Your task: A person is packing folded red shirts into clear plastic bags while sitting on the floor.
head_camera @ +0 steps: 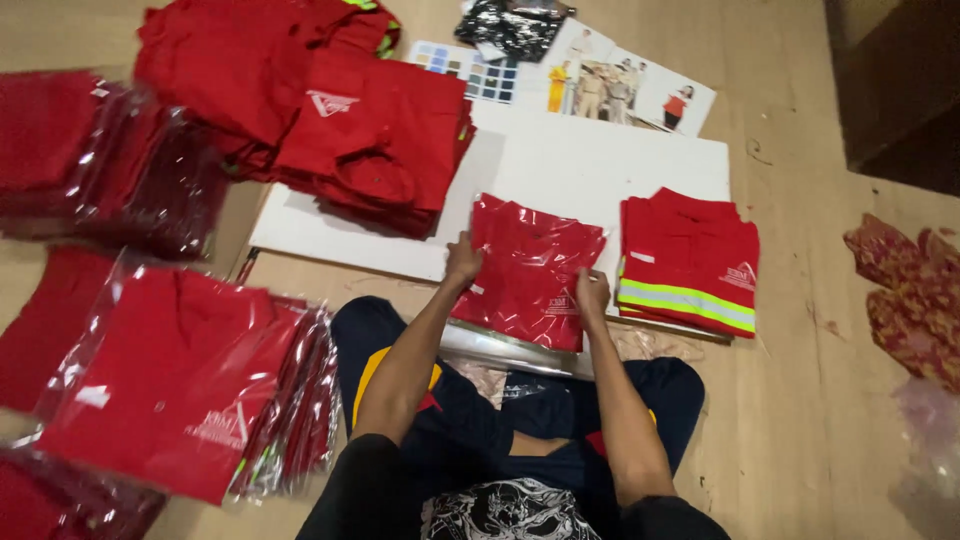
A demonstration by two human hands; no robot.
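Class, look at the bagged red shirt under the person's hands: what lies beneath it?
The bagged red shirt rests on a white board lying on the floor; its near edge hangs past the board. The left hand and right hand press it. Anything directly beneath stays hidden.

Clear-bagged red shirt (528,270) on white board — bagged red stacks (180,385) left; colour-swatch card (468,70) top.

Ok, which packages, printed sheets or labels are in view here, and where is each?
Bagged red shirt: clear plastic, on the white board, under left hand and right hand.
Bagged shirt stack: lower left, glossy red.
More bagged shirts: upper left, darker red.
Colour swatch card: top centre, small squares.
Photo sheet: beside it, white with figures.
Folded red shirts: unbagged, white logo, yellow-grey stripe.
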